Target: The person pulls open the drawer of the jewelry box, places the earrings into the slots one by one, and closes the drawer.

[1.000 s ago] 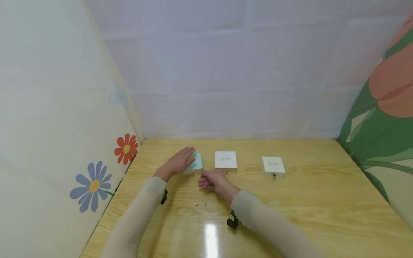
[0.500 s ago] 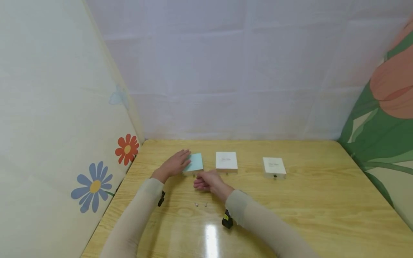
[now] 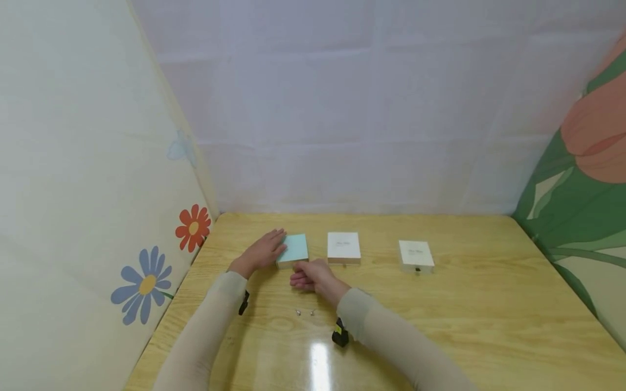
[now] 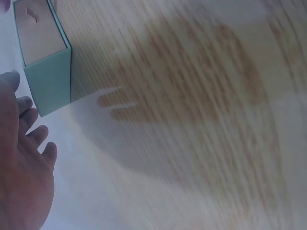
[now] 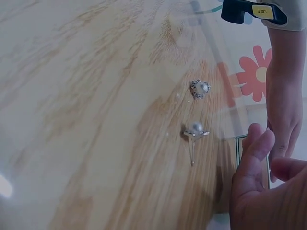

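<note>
Since a second ago my left hand [image 3: 261,251] slid back off the teal box [image 3: 294,249] top, now lying flat against its left side, fingers straight. Right hand [image 3: 309,274] crept left, now touching the box's near edge, fingers loosely curled; can't tell if it pinches anything. Teal box sits leftmost on the wooden table [image 3: 464,304], white boxes [image 3: 343,247] beside it. Two pearl earrings [image 5: 196,110] lie near my right wrist.

A small staged recording booth: a wooden table [image 3: 440,315] boxed in by white fabric sheets [image 3: 342,119] and flower-printed panels [image 3: 146,282].
</note>
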A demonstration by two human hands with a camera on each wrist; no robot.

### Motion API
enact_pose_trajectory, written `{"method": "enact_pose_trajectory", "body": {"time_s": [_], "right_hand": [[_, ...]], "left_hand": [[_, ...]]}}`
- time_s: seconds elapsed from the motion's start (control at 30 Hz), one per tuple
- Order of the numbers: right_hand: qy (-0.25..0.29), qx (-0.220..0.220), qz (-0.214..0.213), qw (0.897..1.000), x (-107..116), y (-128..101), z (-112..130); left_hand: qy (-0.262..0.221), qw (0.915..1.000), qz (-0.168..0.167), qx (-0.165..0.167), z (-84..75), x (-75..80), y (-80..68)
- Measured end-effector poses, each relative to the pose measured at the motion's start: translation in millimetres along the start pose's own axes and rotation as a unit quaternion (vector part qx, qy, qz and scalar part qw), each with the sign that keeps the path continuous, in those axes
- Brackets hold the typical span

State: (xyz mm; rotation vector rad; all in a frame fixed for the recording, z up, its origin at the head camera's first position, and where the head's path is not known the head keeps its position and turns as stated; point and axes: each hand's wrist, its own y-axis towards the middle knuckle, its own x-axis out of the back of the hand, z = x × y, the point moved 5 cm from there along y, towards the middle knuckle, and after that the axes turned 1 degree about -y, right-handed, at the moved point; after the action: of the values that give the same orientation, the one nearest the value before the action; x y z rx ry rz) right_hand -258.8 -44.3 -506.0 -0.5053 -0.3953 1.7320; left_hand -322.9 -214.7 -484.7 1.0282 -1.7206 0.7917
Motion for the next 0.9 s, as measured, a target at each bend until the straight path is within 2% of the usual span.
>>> {"method": "enact_pose_trajectory", "body": {"time_s": [0.3, 0.53, 0.9], "right_hand": [[0.007, -0.009, -0.001, 1.0, -4, 5, -2], [0.014, -0.015, 0.009, 1.0, -9, 9, -3], [0.015, -0.011, 0.003, 1.0, -10, 17, -3]], "left_hand": [[-0.007, 1.0, 0.002, 0.005, -1.0, -2.8, 0.1], [-0.004, 0.9996, 0.012, 0.025, 3.0, -7.8, 2.2], [0.002, 0.9998, 0.015, 0.012, -0.8, -6.7, 2.1]]}}
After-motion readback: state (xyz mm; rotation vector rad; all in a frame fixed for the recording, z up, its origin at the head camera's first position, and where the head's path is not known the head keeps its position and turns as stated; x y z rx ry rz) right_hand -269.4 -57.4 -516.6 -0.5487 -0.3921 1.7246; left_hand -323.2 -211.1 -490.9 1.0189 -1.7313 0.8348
